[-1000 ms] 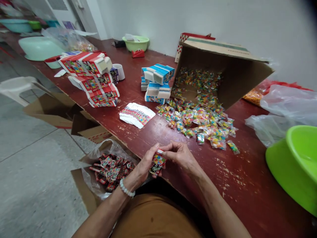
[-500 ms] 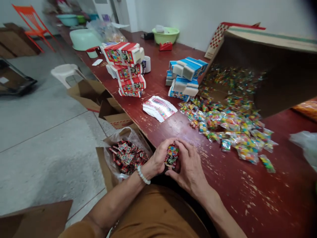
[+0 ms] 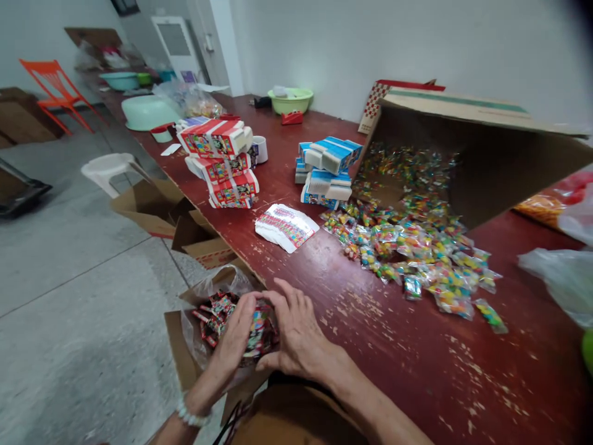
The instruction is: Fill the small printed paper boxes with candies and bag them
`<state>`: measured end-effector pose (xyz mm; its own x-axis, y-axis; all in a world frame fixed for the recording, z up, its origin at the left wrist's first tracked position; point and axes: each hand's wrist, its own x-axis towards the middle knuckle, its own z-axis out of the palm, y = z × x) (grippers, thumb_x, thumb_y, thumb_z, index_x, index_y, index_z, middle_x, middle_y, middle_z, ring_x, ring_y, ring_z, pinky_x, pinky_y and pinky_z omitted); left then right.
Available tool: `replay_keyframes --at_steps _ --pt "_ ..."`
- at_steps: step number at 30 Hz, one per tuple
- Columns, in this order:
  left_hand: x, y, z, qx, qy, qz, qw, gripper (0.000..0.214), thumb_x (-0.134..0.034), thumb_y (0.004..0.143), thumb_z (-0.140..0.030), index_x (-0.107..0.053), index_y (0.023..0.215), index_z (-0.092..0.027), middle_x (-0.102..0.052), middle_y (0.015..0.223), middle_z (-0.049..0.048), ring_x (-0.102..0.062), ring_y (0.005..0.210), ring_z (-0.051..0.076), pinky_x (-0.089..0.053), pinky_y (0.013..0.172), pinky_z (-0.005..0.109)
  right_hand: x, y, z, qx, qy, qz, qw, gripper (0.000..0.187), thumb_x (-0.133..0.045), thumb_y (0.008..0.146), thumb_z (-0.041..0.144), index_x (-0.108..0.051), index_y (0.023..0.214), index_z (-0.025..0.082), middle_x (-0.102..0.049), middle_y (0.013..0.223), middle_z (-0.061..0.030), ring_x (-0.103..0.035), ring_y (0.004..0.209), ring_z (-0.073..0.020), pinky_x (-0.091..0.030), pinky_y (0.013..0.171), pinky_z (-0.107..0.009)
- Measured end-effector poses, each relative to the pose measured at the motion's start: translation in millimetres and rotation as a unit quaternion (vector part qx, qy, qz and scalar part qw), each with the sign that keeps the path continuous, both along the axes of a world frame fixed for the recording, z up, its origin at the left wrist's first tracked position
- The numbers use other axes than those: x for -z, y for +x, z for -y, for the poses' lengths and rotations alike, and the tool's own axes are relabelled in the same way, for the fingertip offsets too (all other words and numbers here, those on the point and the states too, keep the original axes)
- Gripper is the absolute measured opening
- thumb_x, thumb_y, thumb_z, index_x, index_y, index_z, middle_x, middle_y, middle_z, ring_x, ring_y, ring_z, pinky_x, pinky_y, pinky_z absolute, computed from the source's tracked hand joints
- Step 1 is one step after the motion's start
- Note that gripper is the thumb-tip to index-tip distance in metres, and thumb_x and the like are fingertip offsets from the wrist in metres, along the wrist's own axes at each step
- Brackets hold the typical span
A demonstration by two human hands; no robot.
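My left hand [image 3: 236, 330], with a pale bead bracelet at the wrist, is stretched out over the plastic-lined carton [image 3: 176, 346] beside the table. Opposite it, my right hand [image 3: 299, 330] has its fingers and thumb spread apart. A blurred, colourful small candy box [image 3: 257, 327] shows in the gap between the palms; whether it touches them I cannot make out. Beneath lie many small dark red printed packets [image 3: 215, 312] in the clear bag. Flat white and pink printed cartons [image 3: 286, 227] lie fanned on the table in front of my hands.
Red box bundles [image 3: 222, 164] and blue box bundles [image 3: 327, 173] are stacked on the red table [image 3: 398, 364]. Bagged candies [image 3: 412, 241] spill from a tipped cardboard box [image 3: 500, 167]. Behind are a green basin [image 3: 291, 102] and red tape dispenser [image 3: 292, 118]. A white stool [image 3: 111, 167] stands left.
Both hands have moved left with the small box, from the table's edge to above the lined carton, and their fingers have spread. The camera view has shifted.
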<state>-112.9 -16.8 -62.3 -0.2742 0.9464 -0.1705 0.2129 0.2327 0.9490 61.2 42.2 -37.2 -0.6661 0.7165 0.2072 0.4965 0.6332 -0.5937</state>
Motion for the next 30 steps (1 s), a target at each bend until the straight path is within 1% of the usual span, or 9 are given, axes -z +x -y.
replay_keyframes --at_steps 2,4,7,9,12,15,22,26,30 --pt "-1.0 -23.5 -3.1 -0.005 -0.071 -0.155 0.985 0.045 -0.045 0.09 -0.053 -0.058 0.119 -0.021 -0.063 0.116 0.0118 -0.055 0.114 0.031 -0.037 0.104 0.05 9.9 13.9 -9.9 0.049 0.017 -0.009 0.999 0.098 -0.079 0.064 0.041 -0.027 0.145 0.02 -0.034 0.148 -0.0193 -0.039 0.128 -0.0364 -0.037 0.101 -0.054" --pt "-7.1 -32.8 -20.1 0.0 -0.014 -0.291 0.957 0.051 -0.046 0.089 -0.053 -0.053 0.126 -0.019 -0.061 0.119 0.0137 -0.055 0.113 0.032 -0.037 0.103 0.051 23.3 30.8 -20.7 0.122 0.046 -0.014 0.991 0.083 -0.069 0.077 0.034 -0.025 0.146 0.018 -0.04 0.144 -0.02 -0.041 0.128 -0.0348 -0.037 0.101 -0.054" --pt "-18.7 -15.5 -72.5 0.016 0.139 -0.435 0.889 0.051 -0.045 0.091 -0.049 -0.051 0.131 -0.017 -0.06 0.123 0.0169 -0.053 0.115 0.032 -0.038 0.101 0.049 41.4 47.7 -31.7 0.186 0.091 -0.015 0.978 0.061 -0.06 0.085 0.031 -0.037 0.14 0.017 -0.051 0.134 -0.0183 -0.047 0.122 -0.0329 -0.039 0.099 -0.052" --pt "-23.8 6.8 -114.9 0.003 0.147 -0.516 0.844 0.057 -0.048 0.09 -0.05 -0.052 0.131 -0.01 -0.057 0.123 0.0232 -0.051 0.113 0.039 -0.039 0.094 0.055 47.6 50.8 -33.9 0.191 0.107 -0.015 0.976 0.055 -0.059 0.086 0.031 -0.042 0.136 0.016 -0.054 0.13 -0.0171 -0.049 0.119 -0.0317 -0.04 0.098 -0.051" --pt "-24.3 32.7 -163.8 0.017 0.142 -0.558 0.818 0.059 -0.051 0.086 -0.053 -0.06 0.119 -0.004 -0.058 0.114 0.0267 -0.052 0.107 0.045 -0.038 0.085 0.063 48.3 49.6 -33.7 0.187 0.107 -0.021 0.976 0.051 -0.059 0.086 0.03 -0.045 0.134 0.018 -0.055 0.129 -0.0156 -0.05 0.119 -0.0308 -0.04 0.098 -0.05" --pt "-20.3 38.0 -184.3 0.037 0.164 -0.557 0.813 0.048 -0.056 0.084 -0.049 -0.064 0.107 -0.007 -0.059 0.111 0.0264 -0.051 0.106 0.046 -0.033 0.087 0.068 45.6 48.7 -33.9 0.18 0.087 -0.033 0.979 0.048 -0.061 0.086 0.029 -0.048 0.131 0.02 -0.056 0.129 -0.0143 -0.051 0.117 -0.0302 -0.041 0.098 -0.049" --pt "-27.9 30.1 -169.5 0.036 0.202 -0.548 0.811 0.046 -0.06 0.082 -0.047 -0.065 0.108 -0.01 -0.059 0.117 0.023 -0.049 0.112 0.041 -0.022 0.102 0.064 44.2 50.7 -38.0 0.223 0.005 -0.153 0.963 0.048 -0.061 0.084 0.026 -0.048 0.13 0.02 -0.057 0.127 -0.0135 -0.056 0.112 -0.0261 -0.045 0.099 -0.045" --pt "-30.7 42.4 -131.0 0.023 0.252 -0.547 0.798 0.053 -0.058 0.082 -0.051 -0.063 0.119 -0.014 -0.059 0.121 0.0212 -0.049 0.115 0.039 -0.021 0.106 0.06 32.1 52.1 -44.3 0.293 -0.176 -0.316 0.885 0.058 -0.061 0.086 0.038 -0.039 0.136 0.02 -0.056 0.128 -0.0151 -0.062 0.099 -0.0215 -0.053 0.087 -0.038" --pt "-24.5 64.2 -89.5 0.098 0.316 -0.55 0.767 0.053 -0.058 0.082 -0.052 -0.065 0.115 -0.012 -0.065 0.111 0.0192 -0.054 0.108 0.034 -0.026 0.107 0.054 17.6 58.4 -48.5 0.279 -0.271 -0.439 0.81 0.053 -0.058 0.088 0.043 -0.042 0.132 0.017 -0.063 0.117 -0.0135 -0.064 0.098 -0.0217 -0.053 0.087 -0.037"
